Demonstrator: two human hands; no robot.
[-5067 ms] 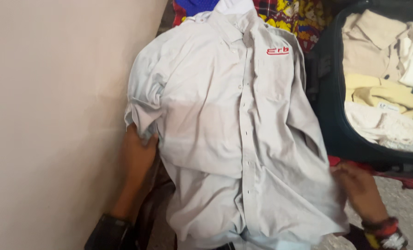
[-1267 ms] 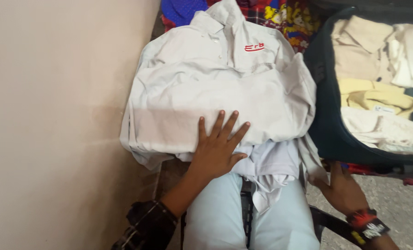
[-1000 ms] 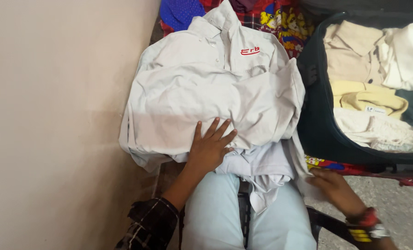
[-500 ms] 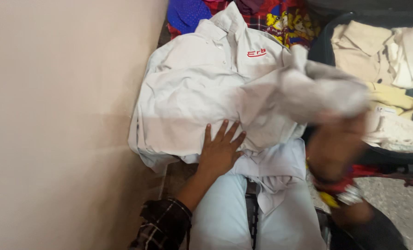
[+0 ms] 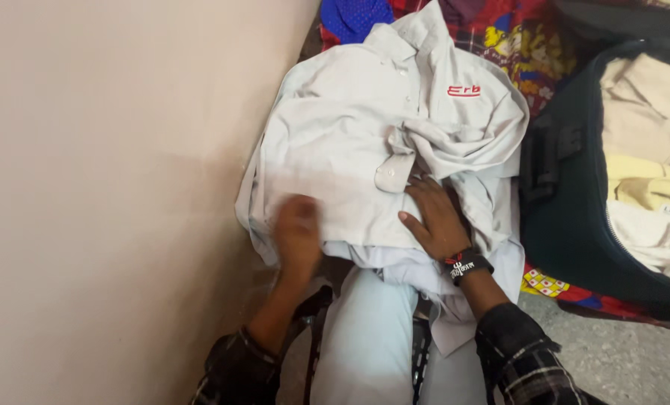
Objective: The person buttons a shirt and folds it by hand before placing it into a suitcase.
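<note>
Nearest the camera, two forearms in dark plaid sleeves (image 5: 526, 360) reach forward over a lap in pale blue trousers (image 5: 369, 337). The left hand (image 5: 297, 234) is motion-blurred; it lies on the near left edge of the light grey button-up shirt (image 5: 350, 142), and whether its fingers are spread or curled cannot be told from the blur. It seems to hold nothing, only resting on the cloth.

The right hand (image 5: 434, 217), with a black wristband (image 5: 466, 264) just behind it, lies palm down on the shirt, fingers flat and a little apart, thumb out toward the left hand. It grips nothing. Its fingertips touch the folded-over sleeve, whose buttoned cuff (image 5: 393, 174) lies just to the left of them, between the two hands and slightly beyond.

The shirt itself lies bunched on the lap, spreading away from both hands, its collar at the far end and a small red emblem on the chest beyond the right hand.

Left of the left hand rises a plain beige wall (image 5: 110, 187). To the right of the right hand stands an open dark suitcase (image 5: 575, 217) with cream and yellow folded clothes (image 5: 650, 187) inside. Beyond the shirt collar lie colourful patterned fabrics (image 5: 530, 37), red, yellow and blue.
</note>
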